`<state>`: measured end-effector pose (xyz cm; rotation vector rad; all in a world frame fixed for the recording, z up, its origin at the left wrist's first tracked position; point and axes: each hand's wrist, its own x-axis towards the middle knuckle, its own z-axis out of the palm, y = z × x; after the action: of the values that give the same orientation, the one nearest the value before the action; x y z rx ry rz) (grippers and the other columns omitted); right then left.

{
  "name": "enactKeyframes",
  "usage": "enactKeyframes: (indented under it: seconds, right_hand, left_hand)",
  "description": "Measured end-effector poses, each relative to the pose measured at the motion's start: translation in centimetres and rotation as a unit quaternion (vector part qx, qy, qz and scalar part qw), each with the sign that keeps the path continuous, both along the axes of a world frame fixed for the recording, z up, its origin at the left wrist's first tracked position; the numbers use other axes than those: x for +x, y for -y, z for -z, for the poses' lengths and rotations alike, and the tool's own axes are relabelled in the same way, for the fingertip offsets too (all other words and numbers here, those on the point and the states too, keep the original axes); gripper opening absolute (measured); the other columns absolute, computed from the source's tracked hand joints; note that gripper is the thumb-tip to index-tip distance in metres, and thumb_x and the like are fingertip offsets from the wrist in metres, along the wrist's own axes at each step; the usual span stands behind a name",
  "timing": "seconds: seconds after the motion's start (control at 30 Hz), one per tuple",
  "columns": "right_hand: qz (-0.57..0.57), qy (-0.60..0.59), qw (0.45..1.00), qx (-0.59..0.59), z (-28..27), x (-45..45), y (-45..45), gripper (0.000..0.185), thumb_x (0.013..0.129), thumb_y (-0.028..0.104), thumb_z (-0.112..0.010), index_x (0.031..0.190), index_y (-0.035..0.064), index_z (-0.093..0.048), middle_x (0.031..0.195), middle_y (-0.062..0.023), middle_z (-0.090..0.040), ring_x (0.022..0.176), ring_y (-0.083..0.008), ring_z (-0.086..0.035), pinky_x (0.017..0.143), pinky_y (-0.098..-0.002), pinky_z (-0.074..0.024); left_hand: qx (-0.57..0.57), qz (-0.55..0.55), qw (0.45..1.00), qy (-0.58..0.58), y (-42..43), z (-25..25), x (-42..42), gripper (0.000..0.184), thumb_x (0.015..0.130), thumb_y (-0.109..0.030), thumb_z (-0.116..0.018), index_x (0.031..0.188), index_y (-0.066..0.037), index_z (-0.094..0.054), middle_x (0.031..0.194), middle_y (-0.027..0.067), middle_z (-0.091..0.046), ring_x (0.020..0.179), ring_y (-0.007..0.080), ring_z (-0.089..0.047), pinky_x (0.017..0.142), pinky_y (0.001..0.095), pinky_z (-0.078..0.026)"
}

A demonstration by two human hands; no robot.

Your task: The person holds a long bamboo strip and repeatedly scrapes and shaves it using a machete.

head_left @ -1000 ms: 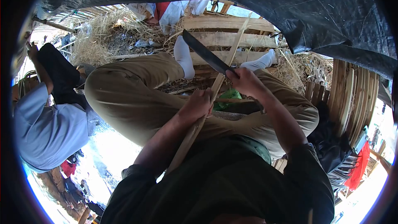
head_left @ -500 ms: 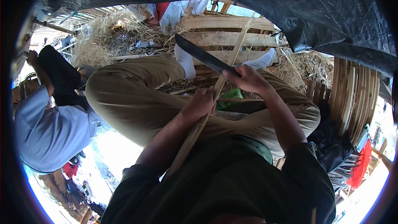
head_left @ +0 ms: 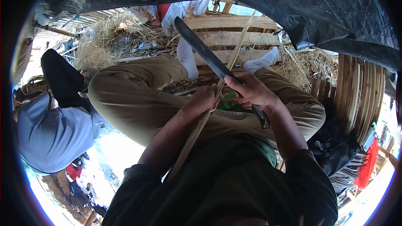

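My left hand [head_left: 204, 98] is closed round a long, thin strip of split wood or bamboo [head_left: 238, 48]. The strip runs slantwise from under my left arm, up between my knees, toward the planks. My right hand [head_left: 253, 90] grips a machete [head_left: 202, 51] near the handle. Its dark, broad blade points up and left and crosses the strip just above my left hand. The handle end shows below my right fist. Both hands are close together over my lap. Behind them lies something green [head_left: 228, 104], partly hidden.
Wooden planks [head_left: 232, 38] and dry straw [head_left: 98, 44] lie beyond my feet. Another person [head_left: 56, 129] sits at the left. Upright wooden slats [head_left: 361, 92] stand at the right, near a red cloth [head_left: 365, 169]. A black tarp [head_left: 335, 12] hangs overhead.
The machete has turned to point more steeply upward, its handle end now showing below my right hand. The strip has shifted slightly left. At the left, the other person's arm has lowered.
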<state>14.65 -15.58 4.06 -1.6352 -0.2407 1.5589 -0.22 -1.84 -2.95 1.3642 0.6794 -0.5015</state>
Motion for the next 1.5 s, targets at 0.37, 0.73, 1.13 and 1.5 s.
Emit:
enactKeyframes:
  seconds: [0.37, 0.73, 1.13, 1.5]
  right_hand:
    - [0.094, -0.084, 0.988, 0.083, -6.9, -0.1, 0.9, 0.057, 0.093, 0.054, -0.06, 0.065, 0.0067, -0.045, 0.046, 0.0002, -0.038, 0.037, -0.0083, -0.037, 0.036, -0.0262, -0.0306]
    - [0.14, 0.005, 0.99, 0.023, -4.2, 1.1, 1.8, 0.059, 0.092, 0.055, -0.062, 0.062, 0.0091, -0.041, 0.048, 0.0017, -0.038, 0.038, -0.0081, -0.038, 0.036, -0.0262, -0.0312]
    - [0.184, 0.069, 0.98, 0.032, -1.1, 4.1, 1.9, 0.058, 0.09, 0.056, -0.063, 0.062, 0.01, -0.041, 0.049, 0.0018, -0.039, 0.038, -0.0085, -0.039, 0.037, -0.0267, -0.033]
    - [0.268, 0.165, 0.949, 0.029, -0.5, 8.0, 4.4, 0.061, 0.093, 0.066, -0.049, 0.071, 0.009, -0.044, 0.05, 0.0011, -0.039, 0.037, -0.0095, -0.038, 0.036, -0.028, -0.031]
  left_hand:
    - [-0.095, -0.067, 0.99, -0.076, -0.5, -2.9, 0.7, 0.046, 0.103, -0.038, -0.037, 0.087, -0.003, -0.061, 0.061, 0.0058, -0.056, 0.049, 0.017, -0.052, 0.048, 0.0326, -0.043]
    - [-0.15, -0.119, 0.981, -0.038, -1.5, -3.7, -4.5, 0.042, 0.101, -0.042, -0.039, 0.093, -0.007, -0.06, 0.066, 0.006, -0.059, 0.051, 0.0179, -0.058, 0.048, 0.0315, -0.046]
    - [-0.145, -0.052, 0.979, -0.136, -2.0, -9.6, -5.2, 0.04, 0.104, -0.041, -0.036, 0.125, -0.01, -0.049, 0.071, 0.0037, -0.058, 0.048, 0.0141, -0.056, 0.043, 0.0294, -0.049]
    - [-0.08, -0.068, 0.991, -0.085, -1.2, -3.7, -1.1, 0.04, 0.105, -0.034, -0.032, 0.116, -0.004, -0.058, 0.062, 0.0024, -0.053, 0.044, 0.0116, -0.052, 0.04, 0.0268, -0.044]
